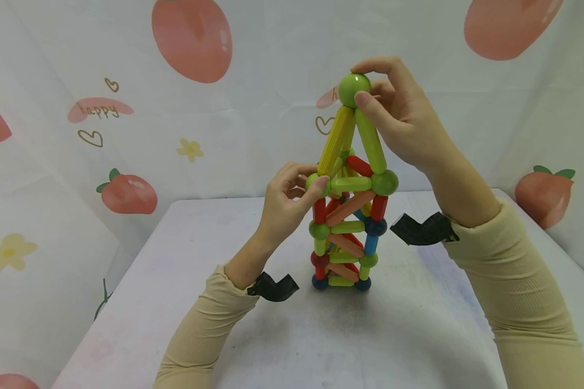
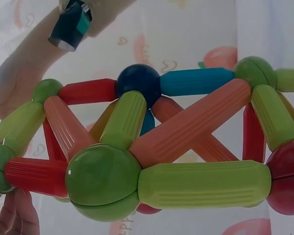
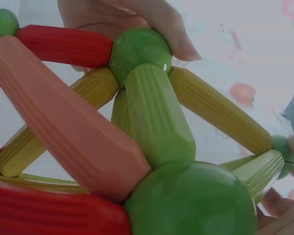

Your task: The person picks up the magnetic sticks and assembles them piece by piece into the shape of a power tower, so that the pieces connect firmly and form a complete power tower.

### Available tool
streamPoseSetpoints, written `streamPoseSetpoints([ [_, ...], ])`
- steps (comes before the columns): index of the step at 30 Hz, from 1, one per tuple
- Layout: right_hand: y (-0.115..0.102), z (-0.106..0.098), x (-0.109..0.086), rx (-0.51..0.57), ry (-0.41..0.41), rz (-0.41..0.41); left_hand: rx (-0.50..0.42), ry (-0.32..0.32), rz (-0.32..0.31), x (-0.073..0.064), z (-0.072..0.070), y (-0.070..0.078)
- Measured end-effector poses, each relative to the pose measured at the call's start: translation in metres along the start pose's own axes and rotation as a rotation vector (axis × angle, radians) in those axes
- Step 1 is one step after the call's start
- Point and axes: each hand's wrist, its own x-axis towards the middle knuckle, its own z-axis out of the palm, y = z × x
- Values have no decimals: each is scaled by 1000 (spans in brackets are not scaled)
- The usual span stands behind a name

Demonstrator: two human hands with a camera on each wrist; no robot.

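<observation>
A tower of coloured magnetic rods and balls stands upright on the table. At its peak is a green ball, which my right hand pinches between thumb and fingers. Yellow and light-green rods slope down from that ball to the upper corners. My left hand grips the upper left green corner ball, thumb in front. In the right wrist view that corner ball sits against the left fingers, while the peak ball is at the right edge, partly behind fingertips.
Under the tower lies a white table top. Behind it hangs a pale cloth backdrop printed with peaches, flowers and lettering. A black strap end sticks out from the left sleeve, and another black strap from the right sleeve.
</observation>
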Motion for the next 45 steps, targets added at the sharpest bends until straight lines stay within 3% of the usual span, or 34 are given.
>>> streamPoseSetpoints([
  [6,2,1,-2,-47,16,6,-3,-16,5,2,-1,-2],
  [21,11,3,-1,-5,13,-51,-61,-2,-8,1,0,-8],
  [29,11,4,-2,1,11,-37,-50,3,13,-1,0,-10],
  [45,13,4,-3,-22,1,-49,-29,13,-25,-2,0,-5],
])
